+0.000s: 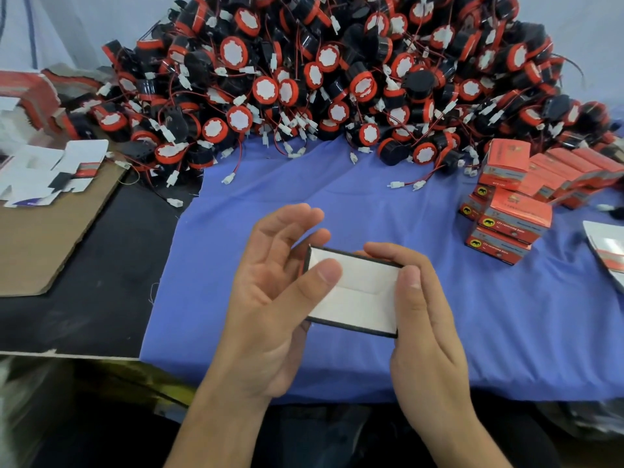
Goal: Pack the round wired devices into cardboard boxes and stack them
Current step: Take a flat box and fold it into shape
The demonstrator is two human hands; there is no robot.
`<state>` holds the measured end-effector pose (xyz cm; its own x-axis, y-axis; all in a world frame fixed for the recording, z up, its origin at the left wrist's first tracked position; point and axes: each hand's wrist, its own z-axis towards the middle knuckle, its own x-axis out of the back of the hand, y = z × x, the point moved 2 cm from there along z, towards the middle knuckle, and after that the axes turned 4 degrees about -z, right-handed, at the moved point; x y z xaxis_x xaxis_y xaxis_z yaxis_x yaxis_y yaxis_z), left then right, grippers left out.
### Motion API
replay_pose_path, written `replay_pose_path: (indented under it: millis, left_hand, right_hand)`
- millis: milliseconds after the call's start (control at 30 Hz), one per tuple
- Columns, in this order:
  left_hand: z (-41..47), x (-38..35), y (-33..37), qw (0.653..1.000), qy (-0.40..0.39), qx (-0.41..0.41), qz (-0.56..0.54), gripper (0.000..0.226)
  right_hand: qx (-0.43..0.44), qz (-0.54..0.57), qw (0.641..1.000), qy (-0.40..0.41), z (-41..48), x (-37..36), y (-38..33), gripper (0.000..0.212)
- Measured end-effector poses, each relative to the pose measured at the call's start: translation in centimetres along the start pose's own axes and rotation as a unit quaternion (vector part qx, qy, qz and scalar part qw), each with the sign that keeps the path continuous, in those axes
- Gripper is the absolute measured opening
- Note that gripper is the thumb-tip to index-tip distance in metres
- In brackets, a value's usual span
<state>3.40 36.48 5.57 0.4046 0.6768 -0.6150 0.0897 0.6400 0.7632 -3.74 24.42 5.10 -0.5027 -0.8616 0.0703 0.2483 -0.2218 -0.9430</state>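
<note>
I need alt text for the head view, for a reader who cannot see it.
The left hand and right hand hold a cardboard box, white flaps showing, over a blue cloth. Behind lies a heap of round wired devices; orange boxes are stacked at right.

A small open cardboard box [358,292], white inside with dark edges, is held tilted between the left hand [270,298] and the right hand [429,332], with black round devices [337,72] with orange-red rims, white faces and white-plugged wires heaped behind it and closed orange-red boxes [513,217] stacked at right.
</note>
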Motion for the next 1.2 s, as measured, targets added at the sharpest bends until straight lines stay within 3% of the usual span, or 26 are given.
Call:
replay_pose_path:
  millis: [133,267,333,400,467,567,633,667,733,800,900,1000,1100,1200]
  left_hand:
    - [-0.4,-0.5,-0.2,1.000,-0.015,0.012,-0.022,0.053]
    - [-0.3,-0.1,-0.5,1.000,-0.012,0.003,-0.023,0.050]
    - [-0.1,0.3,-0.6,1.000,-0.026,-0.007,0.016,0.054]
    - [-0.2,0.7,-0.5,0.991,-0.065,-0.021,0.113,0.059]
    - [-0.3,1.2,-0.4,0.968,-0.117,-0.010,0.224,0.067]
    - [-0.6,1.5,-0.3,0.905,-0.187,0.010,0.383,0.088]
    - [-0.6,1.5,-0.3,0.853,-0.191,-0.023,0.485,0.103]
    - [-0.6,1.5,-0.2,0.848,-0.183,-0.026,0.496,0.110]
    - [-0.6,1.9,-0.4,0.871,-0.160,-0.012,0.464,0.121]
    - [-0.3,2.5,-0.8,0.915,-0.124,0.028,0.383,0.124]
    - [0.3,3.3,-1.8,0.956,-0.096,0.094,0.260,0.107]
    - [1.1,4.1,-2.3,0.959,-0.092,0.084,0.255,0.077]
    - [1.9,4.4,-2.5,0.947,-0.065,0.036,0.312,0.079]
    - [2.1,4.2,-3.3,0.935,-0.009,0.017,0.353,0.090]
  right_hand:
    - [0.005,-0.029,0.999,0.017,0.1,0.1,0.3,0.038]
    - [-0.129,0.002,0.991,-0.042,0.9,0.3,1.1,0.043]
    - [-0.241,0.058,0.966,-0.073,1.2,0.7,1.3,0.035]
    - [-0.333,0.178,0.920,-0.106,1.0,0.8,1.4,0.057]
    - [-0.352,0.270,0.888,-0.121,0.8,1.3,1.5,0.067]
    - [-0.306,0.286,0.897,-0.137,1.1,2.4,2.0,0.056]
    - [-0.264,0.286,0.907,-0.162,1.6,3.3,2.6,0.066]
    - [-0.234,0.274,0.917,-0.173,1.7,3.7,2.8,0.073]
    - [-0.161,0.220,0.942,-0.194,1.8,4.2,3.1,0.093]
    - [-0.101,0.178,0.955,-0.217,2.0,4.3,3.4,0.106]
    - [-0.061,0.152,0.954,-0.253,2.2,4.1,3.8,0.109]
    - [-0.033,0.062,0.966,-0.248,2.7,4.0,4.3,0.099]
    - [0.032,-0.069,0.982,-0.172,3.1,3.4,4.8,0.078]
    - [0.077,-0.223,0.971,-0.040,2.8,2.2,5.7,0.079]
